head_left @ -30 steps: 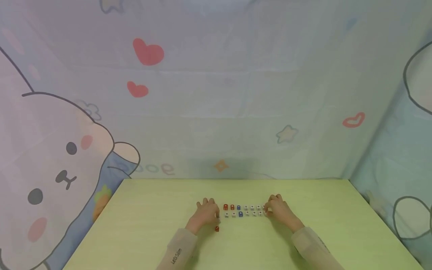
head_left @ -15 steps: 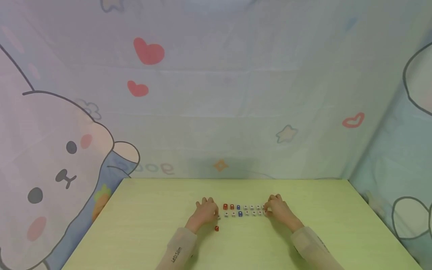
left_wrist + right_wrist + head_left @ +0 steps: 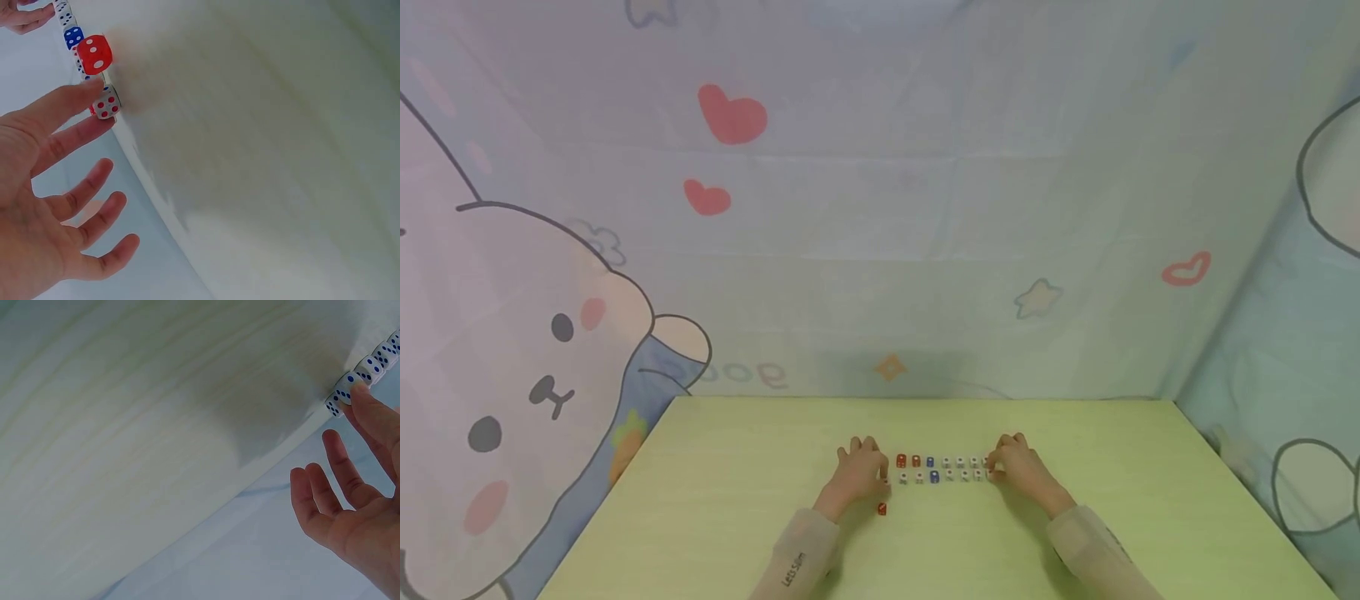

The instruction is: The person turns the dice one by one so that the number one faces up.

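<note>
My left hand (image 3: 857, 472) pinches a white die (image 3: 107, 104) with red spots between thumb and index finger, its other fingers spread. The die stands at the left end of the near row of dice. On the other side, my right hand (image 3: 1024, 468) has thumb and index finger on a white die (image 3: 345, 385) with blue spots at the row's right end. Two rows of small dice run between the hands: a blue die (image 3: 935, 477) sits in the near row among white ones. Two red dice (image 3: 908, 461) begin the far row at left.
Closer to me than the rows, a single red die (image 3: 882, 509) lies near the left wrist. The pale yellow table (image 3: 715, 500) extends on both sides. Behind it hangs a printed cloth (image 3: 865, 250) with hearts and a cartoon animal.
My left fingers shift slightly around the white die at the row's left end. The right hand and the other dice keep their places.
</note>
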`<state>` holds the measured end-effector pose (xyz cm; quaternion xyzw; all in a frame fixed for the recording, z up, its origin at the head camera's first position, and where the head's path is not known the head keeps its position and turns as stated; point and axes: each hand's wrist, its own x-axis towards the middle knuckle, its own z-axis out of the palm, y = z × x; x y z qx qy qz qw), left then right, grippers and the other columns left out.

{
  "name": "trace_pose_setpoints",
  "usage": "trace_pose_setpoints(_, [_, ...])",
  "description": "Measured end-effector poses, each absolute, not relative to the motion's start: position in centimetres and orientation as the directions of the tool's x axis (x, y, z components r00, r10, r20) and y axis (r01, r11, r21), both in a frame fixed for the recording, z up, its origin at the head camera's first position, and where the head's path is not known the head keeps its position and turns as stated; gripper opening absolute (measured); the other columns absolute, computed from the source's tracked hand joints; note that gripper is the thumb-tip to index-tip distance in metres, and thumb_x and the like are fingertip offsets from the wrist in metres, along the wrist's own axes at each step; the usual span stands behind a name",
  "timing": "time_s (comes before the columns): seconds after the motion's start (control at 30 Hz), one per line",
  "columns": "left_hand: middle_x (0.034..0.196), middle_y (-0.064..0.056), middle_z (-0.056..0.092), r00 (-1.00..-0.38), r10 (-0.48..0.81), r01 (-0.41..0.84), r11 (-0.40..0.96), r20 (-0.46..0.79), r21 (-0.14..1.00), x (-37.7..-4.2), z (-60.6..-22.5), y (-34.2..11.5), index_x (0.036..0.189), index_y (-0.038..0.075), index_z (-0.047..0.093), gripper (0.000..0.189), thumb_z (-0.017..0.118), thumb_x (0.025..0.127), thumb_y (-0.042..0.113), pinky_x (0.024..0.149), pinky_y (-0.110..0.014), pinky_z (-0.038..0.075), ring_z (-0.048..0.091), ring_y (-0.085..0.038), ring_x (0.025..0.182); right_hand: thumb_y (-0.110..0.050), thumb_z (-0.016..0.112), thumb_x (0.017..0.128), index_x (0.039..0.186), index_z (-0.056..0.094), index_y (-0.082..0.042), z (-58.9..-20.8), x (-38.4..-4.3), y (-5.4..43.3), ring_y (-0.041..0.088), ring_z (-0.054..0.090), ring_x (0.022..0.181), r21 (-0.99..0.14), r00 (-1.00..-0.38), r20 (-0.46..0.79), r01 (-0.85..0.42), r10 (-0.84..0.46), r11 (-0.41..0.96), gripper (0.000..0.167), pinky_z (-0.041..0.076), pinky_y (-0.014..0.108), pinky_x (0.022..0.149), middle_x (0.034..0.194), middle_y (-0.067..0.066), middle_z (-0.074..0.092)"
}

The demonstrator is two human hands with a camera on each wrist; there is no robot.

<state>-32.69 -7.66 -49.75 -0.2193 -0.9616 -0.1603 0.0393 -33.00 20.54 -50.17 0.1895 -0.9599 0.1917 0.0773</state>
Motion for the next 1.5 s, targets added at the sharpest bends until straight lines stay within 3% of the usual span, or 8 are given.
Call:
trace_pose_setpoints(0.47, [0.091,-0.011,0.050,-0.903,0.345,0.405,0.882,0.255,0.242,-34.0,-50.4,-6.8,0.066,0.009,0.064,0.008,0.072,0.069,0.011,0.071,-0.049,0.033,0.039,-0.026,0.085,-0.007,0.071,0.069,0.077,0.070,-0.010,-50.6,-32.7,20.7,0.020,0.041,0.081,-0.315,-0.909,0.251,-0.401,-0.332,0.861,0.008,0.037,0.027,0.054,0.079,0.001,0.050])
trace_pose_setpoints(0.93, [0.086,-0.010,0.049,-0.901,0.340,0.396,0.898,0.269,0.190,-35.1,-50.3,-6.4,0.061,0.010,0.059,0.015,0.071,0.069,0.008,0.067,-0.045,0.032,0.034,-0.024,0.078,-0.008,0.071,0.070,0.080,0.071,-0.009,-50.7,-32.9,20.4,0.018,0.040,0.080,-0.327,-0.915,0.253,-0.387,-0.314,0.862,0.010,0.036,0.026,0.054,0.080,0.000,0.050])
trace_pose_setpoints(1.33, [0.089,-0.011,0.050,-0.901,0.350,0.401,0.897,0.255,0.187,-35.1,-49.7,-6.5,0.073,0.009,0.064,0.011,0.072,0.071,0.015,0.073,-0.051,0.035,0.039,-0.025,0.083,-0.006,0.071,0.069,0.078,0.070,-0.008,-50.5,-32.9,20.6,0.019,0.039,0.079,-0.339,-0.914,0.258,-0.390,-0.314,0.856,0.009,0.036,0.028,0.054,0.079,0.001,0.050])
trace_pose_setpoints(1.5, [0.093,-0.011,0.051,-0.892,0.390,0.433,0.883,0.229,0.184,-34.3,-48.9,-7.1,0.069,0.011,0.064,0.009,0.072,0.071,0.014,0.079,-0.059,0.035,0.041,-0.027,0.088,-0.007,0.071,0.069,0.078,0.070,-0.008,-50.6,-33.0,20.7,0.020,0.039,0.079,-0.331,-0.911,0.263,-0.396,-0.319,0.856,0.009,0.037,0.027,0.054,0.078,0.001,0.050])
